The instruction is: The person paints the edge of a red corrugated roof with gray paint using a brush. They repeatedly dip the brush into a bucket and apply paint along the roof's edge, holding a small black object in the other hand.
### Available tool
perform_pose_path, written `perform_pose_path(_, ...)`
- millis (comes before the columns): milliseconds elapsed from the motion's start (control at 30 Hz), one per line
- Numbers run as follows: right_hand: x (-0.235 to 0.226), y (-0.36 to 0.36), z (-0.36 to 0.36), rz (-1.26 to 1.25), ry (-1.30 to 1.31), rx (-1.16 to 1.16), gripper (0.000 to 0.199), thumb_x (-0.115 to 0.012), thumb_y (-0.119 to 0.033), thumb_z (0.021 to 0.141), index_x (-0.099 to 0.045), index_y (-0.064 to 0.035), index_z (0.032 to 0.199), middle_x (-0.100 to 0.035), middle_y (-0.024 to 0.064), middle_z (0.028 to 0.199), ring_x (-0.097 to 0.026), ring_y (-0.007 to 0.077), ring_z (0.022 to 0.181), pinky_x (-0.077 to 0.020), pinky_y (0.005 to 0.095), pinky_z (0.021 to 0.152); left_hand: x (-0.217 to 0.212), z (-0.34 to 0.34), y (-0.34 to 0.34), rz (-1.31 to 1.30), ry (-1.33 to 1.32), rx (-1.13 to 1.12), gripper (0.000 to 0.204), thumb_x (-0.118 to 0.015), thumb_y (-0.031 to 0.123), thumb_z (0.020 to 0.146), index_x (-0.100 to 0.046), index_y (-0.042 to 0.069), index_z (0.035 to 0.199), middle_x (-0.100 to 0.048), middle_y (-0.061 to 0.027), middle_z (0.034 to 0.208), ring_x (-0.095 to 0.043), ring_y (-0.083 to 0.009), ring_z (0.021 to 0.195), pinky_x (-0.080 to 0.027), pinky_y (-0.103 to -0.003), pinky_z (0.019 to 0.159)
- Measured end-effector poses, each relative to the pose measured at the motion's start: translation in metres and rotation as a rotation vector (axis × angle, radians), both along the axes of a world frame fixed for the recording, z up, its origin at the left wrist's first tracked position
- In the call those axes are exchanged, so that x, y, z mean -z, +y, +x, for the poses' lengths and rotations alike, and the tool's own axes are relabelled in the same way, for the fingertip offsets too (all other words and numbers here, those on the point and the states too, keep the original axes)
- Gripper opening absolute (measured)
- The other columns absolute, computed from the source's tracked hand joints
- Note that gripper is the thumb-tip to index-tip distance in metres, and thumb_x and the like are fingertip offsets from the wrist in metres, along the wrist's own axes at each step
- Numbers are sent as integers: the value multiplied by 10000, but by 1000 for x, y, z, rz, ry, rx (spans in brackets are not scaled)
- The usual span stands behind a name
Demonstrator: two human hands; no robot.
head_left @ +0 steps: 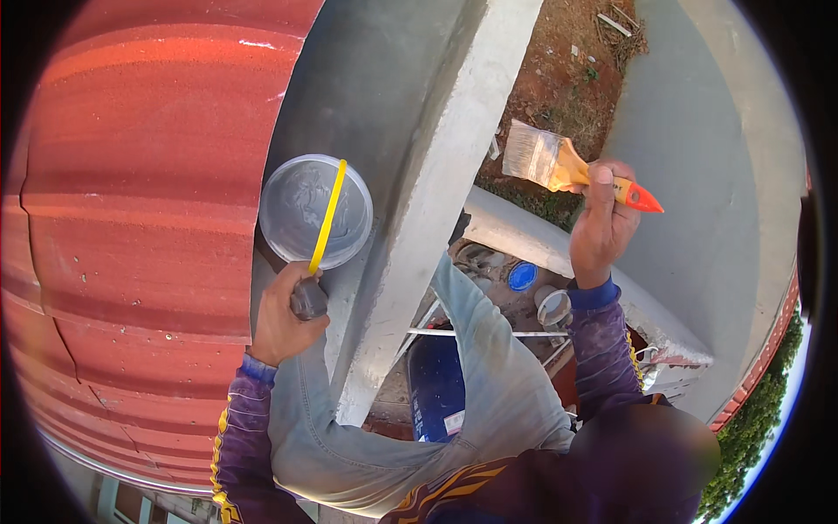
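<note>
My right hand (604,223) is raised over the gap beyond the ledge, its fingers closed round the handle of a wide paintbrush (543,155). The brush's pale bristles point left, and the red tip of its handle points right. In my left hand (284,319), beside the red roof edge, is a small dark grey rounded object (309,299), whose kind I cannot make out. A round plastic bucket (292,205) with grey residue inside rests in the grey channel just beyond that hand. The bucket's yellow handle (328,216) crosses its opening, with its near end at my left fingers.
Red corrugated roofing (157,175) fills the left side. A raised concrete ledge (428,205) runs diagonally beneath my legs. Lower down are a dark blue drum (435,384), a blue lid (522,276) and a white bucket (552,307). A grey wall (690,166) stands at right.
</note>
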State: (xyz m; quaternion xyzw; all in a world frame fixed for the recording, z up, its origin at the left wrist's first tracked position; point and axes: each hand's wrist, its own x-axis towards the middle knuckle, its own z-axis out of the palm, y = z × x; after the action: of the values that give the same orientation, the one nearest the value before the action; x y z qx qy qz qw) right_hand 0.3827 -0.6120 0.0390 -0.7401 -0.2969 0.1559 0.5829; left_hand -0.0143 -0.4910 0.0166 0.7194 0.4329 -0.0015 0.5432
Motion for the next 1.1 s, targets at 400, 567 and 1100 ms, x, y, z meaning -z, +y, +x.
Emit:
perform_pose_path(400,5,17,13,310,499,161,207,-510,-235,1114,-565,-37,1092,-515,41,1029,-547,172,935,-474,327,848,-6,-12,26,369,23,182,428,-818,52,731,-575,43,1083,-556,-215,1359,-616,-377,1174,-529,-506,962)
perform_pose_path(567,47,-16,89,401,592,53,188,-502,-203,1113,-603,-49,1155,-583,13,1105,-587,98,951,-486,267,859,6,-30,67,719,-74,-438,574,-790,200,884,-406,124,1305,-540,-129,1187,-619,-246,922,-544,-376,779)
perform_pose_path(1100,123,-50,79,171,490,570,174,-511,-246,1120,-541,-93,1045,-511,-22,1015,-556,84,874,-459,239,686,2,-44,209,1159,184,-355,678,-721,451,996,-484,65,1500,-601,-158,1351,-633,-258,1191,-543,-381,976)
